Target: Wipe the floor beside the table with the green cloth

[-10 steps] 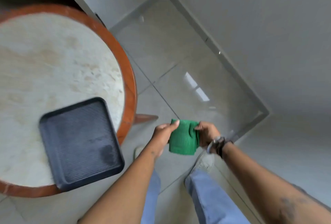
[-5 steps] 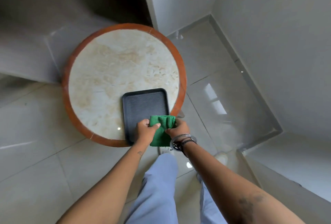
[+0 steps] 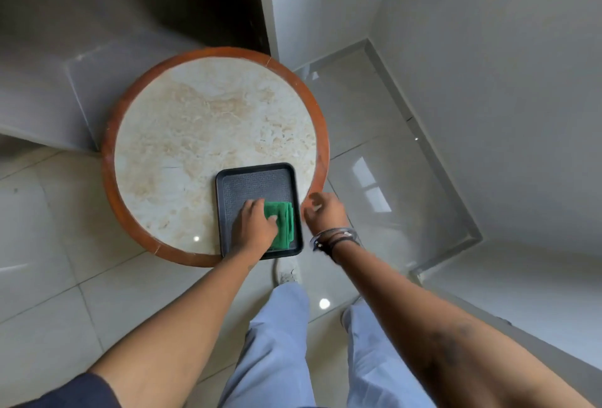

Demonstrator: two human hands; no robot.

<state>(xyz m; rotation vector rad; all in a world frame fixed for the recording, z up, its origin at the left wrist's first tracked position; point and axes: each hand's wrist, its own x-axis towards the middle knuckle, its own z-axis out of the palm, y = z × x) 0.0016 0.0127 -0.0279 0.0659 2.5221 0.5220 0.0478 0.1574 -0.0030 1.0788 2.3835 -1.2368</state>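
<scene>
The folded green cloth (image 3: 282,224) lies in the lower right part of the dark rectangular plastic tray (image 3: 257,184), just below frame centre — its layered edges show along the right side. The left hand (image 3: 254,229) rests flat on its left half, fingers pressing rather than pinching. The right hand (image 3: 323,212) hovers just right of the tray, loosely curled and holding nothing. The tray sits at the near edge of the round marble-topped table with a reddish wooden rim (image 3: 208,121).

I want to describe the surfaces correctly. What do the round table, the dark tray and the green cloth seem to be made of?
Round table: top looks like polished cream marble or a stone imitation, veined and glossy; its rim looks like reddish-brown varnished wood.
Dark tray: probably matte plastic, with a fine textured base.
Green cloth: soft folded fabric, perhaps microfibre, lying in the tray.
</scene>
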